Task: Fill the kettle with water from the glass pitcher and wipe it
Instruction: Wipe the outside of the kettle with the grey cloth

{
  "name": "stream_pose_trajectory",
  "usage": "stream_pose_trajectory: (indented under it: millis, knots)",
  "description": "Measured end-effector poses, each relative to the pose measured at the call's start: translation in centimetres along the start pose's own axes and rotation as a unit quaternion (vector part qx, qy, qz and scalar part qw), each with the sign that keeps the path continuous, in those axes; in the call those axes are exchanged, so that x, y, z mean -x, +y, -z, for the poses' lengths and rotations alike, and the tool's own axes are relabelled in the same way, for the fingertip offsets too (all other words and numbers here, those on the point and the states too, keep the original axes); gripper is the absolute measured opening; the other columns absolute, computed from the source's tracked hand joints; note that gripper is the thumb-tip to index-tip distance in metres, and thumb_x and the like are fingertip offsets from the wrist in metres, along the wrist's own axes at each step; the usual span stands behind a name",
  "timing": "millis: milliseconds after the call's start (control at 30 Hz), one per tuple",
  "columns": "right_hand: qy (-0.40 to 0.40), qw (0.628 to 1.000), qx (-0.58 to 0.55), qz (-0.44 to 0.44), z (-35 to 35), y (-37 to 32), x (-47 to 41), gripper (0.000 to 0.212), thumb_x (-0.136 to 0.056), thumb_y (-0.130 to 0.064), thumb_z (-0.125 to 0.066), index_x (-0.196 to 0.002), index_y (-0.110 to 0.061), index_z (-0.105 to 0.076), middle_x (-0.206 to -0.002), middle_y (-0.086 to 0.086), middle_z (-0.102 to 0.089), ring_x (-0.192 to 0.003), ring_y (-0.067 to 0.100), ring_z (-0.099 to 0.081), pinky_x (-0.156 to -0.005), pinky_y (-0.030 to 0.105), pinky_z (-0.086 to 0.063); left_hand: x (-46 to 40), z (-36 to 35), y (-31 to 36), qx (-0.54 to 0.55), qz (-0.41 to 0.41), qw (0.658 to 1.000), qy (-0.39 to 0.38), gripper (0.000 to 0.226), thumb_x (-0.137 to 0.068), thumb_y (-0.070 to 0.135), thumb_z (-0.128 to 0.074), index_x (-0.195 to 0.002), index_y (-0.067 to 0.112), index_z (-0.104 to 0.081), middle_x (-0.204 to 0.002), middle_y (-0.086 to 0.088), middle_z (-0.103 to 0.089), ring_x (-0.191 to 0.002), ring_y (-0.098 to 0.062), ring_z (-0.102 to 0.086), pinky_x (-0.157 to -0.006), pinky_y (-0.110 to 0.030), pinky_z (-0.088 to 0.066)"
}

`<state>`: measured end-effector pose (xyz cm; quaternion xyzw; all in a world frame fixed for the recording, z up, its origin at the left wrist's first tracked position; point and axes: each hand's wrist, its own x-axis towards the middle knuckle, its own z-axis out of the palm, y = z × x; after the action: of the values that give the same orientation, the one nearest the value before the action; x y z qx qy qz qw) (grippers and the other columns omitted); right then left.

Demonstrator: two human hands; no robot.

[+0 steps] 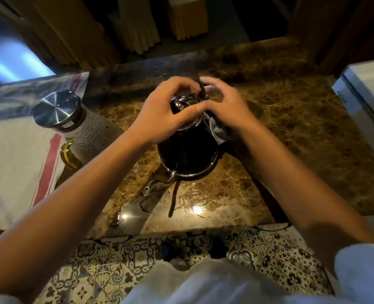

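A shiny dark metal kettle [187, 156] stands on the brown marble counter [280, 119], its thin gooseneck spout [157, 185] pointing toward me. My left hand [162, 116] rests on the kettle's top, fingers curled around the lid. My right hand [222, 106] presses a grey cloth [218, 129] against the kettle's upper right side, near the dark handle. The glass pitcher [87, 137], with a textured body, steel lid and yellow handle, stands upright to the left of the kettle, clear of both hands.
A white cloth with a red stripe [17, 167] covers the counter at left under the pitcher. A white box-like object [366, 93] sits at the right edge. Water drops and reflections lie on the counter near its front edge. Patterned floor tiles show below.
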<state>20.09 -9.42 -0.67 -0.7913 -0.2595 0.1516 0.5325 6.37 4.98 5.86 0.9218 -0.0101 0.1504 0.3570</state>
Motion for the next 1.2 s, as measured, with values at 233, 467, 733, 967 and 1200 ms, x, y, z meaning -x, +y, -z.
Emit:
stream_pose_trajectory:
  millis: [233,467,733,967,1200]
  knots:
    - [-0.084,0.993,0.049,0.062,0.7,0.4,-1.5,0.028,-0.099,-0.02,-0.067,-0.126,-0.02,-0.071,-0.104,-0.018,-0.069,-0.1,-0.01,-0.06,-0.088,0.01,-0.046,1.5,1.6,1.8,-0.157,0.104,0.98,-0.062,0.087,-0.074,0.083,-0.061,-0.139,0.026,-0.055,-0.138,0.002,-0.06,-0.124,-0.017,-0.057,-0.102,-0.044,-0.054]
    - [-0.064,0.996,0.027,0.059,3.1,2.6,-0.5,0.025,-0.096,-0.024,-0.073,-0.121,-0.021,-0.074,-0.105,-0.011,-0.075,-0.098,-0.005,-0.067,-0.085,0.018,-0.053,0.9,1.1,3.5,-0.147,0.112,0.979,-0.083,0.083,-0.076,0.067,-0.073,-0.145,0.026,-0.052,-0.144,0.001,-0.059,-0.129,-0.018,-0.057,-0.103,-0.04,-0.053]
    - [-0.011,0.998,0.038,0.039,6.8,4.6,1.6,0.024,-0.091,-0.025,-0.078,-0.115,-0.029,-0.075,-0.108,-0.004,-0.077,-0.102,0.007,-0.071,-0.087,0.021,-0.056,-0.5,1.0,3.4,-0.192,0.097,0.973,-0.084,0.082,-0.078,0.074,-0.065,-0.148,0.034,-0.051,-0.15,0.004,-0.05,-0.137,-0.019,-0.049,-0.105,-0.045,-0.05]
    - [0.023,0.997,0.068,0.039,7.8,5.6,4.0,0.027,-0.09,-0.033,-0.078,-0.116,-0.027,-0.078,-0.108,-0.005,-0.078,-0.103,0.007,-0.071,-0.087,0.018,-0.053,0.1,0.3,3.0,-0.227,0.106,0.968,0.023,0.082,-0.072,0.08,-0.068,-0.136,0.028,-0.066,-0.138,0.005,-0.065,-0.121,-0.015,-0.063,-0.086,-0.035,-0.051]
    - [0.066,0.996,0.049,0.023,6.7,4.8,7.2,0.027,-0.091,-0.029,-0.079,-0.116,-0.032,-0.071,-0.097,-0.02,-0.067,-0.09,-0.012,-0.061,-0.076,0.0,-0.043,0.9,0.6,2.1,-0.175,0.126,0.975,0.049,0.077,-0.073,0.072,-0.066,-0.134,0.024,-0.068,-0.135,0.002,-0.069,-0.115,-0.013,-0.066,-0.096,-0.046,-0.058]
